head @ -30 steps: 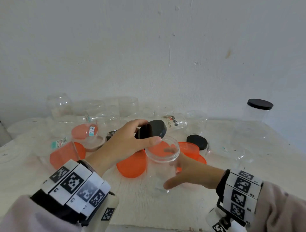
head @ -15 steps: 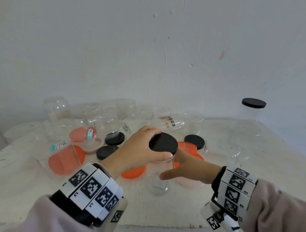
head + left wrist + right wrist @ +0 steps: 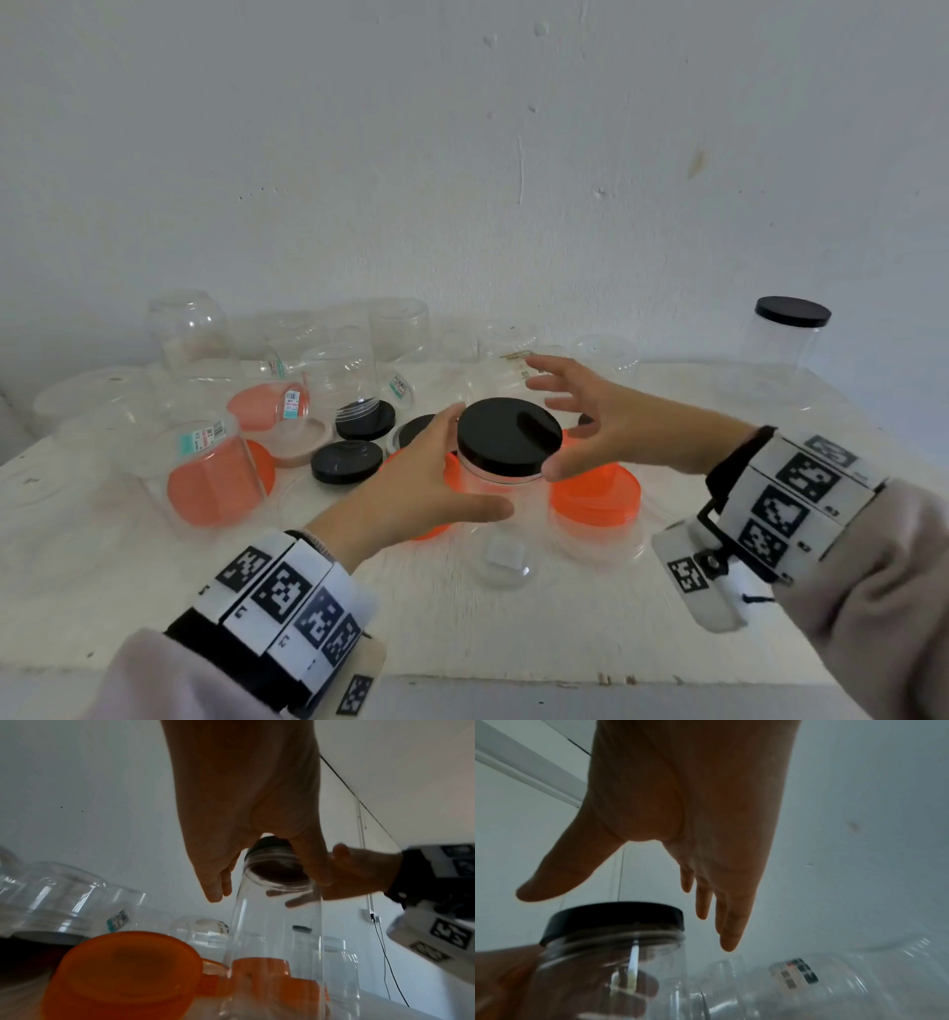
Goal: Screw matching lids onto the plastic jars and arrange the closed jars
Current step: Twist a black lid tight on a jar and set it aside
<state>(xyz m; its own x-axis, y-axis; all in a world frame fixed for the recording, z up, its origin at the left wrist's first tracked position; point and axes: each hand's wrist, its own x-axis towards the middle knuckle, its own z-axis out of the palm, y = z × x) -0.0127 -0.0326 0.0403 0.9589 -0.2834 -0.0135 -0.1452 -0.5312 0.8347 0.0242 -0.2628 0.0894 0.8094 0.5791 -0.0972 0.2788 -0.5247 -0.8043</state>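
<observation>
The clear plastic jar [image 3: 500,519] stands upright near the table's [image 3: 513,637] front edge, a black lid [image 3: 508,434] on its mouth; the left hand [image 3: 411,493] wraps its wall just below the lid; the right hand [image 3: 611,416] hovers spread wide beside the lid, holding nothing; orange lids [image 3: 595,488] lie behind.

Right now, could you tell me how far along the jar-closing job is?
Done: one tall closed jar stands apart at far right. In hand: the black lid sits on the clear jar the left hand grips; the right hand hovers open by the lid. Left: many open jars, loose black lids and orange lids.
</observation>
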